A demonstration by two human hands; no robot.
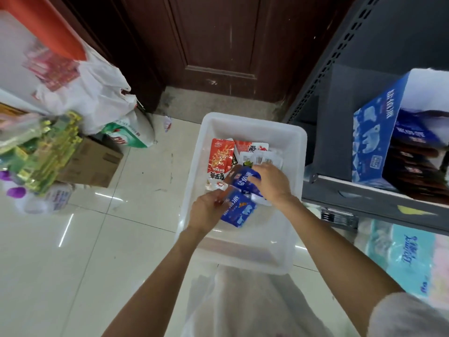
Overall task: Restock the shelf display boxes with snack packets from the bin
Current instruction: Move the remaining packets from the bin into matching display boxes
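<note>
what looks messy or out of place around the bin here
A small crumpled scrap of litter lies on the tiled floor near the door sill, left of the bin. Inside the bin, the snack packets lie jumbled, overlapping at different angles.

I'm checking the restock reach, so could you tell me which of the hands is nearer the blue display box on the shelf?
Right. The right hand is in the bin, nearest the blue display box; the left hand is farther left.
</note>
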